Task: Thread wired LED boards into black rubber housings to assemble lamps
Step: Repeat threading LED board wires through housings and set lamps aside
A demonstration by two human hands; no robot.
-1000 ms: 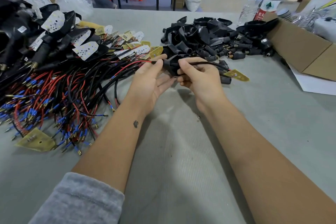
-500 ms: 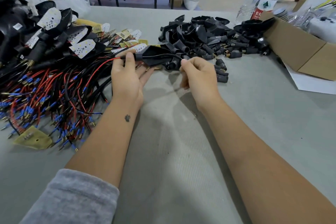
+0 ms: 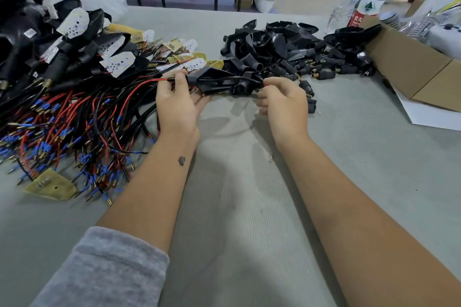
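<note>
Housing (image 3: 212,80) is light, floppy rubber, so keep your left hand (image 3: 175,104) pinching its neck; right hand (image 3: 284,102) fingers pinch the thin wire (image 3: 239,78), pull gently

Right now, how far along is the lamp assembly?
Done: a pile of finished lamps at far left. In hand: the left hand holds a housing with wires through it; the right hand pinches a wire end. Left: many empty housings and loose wired boards.
</note>
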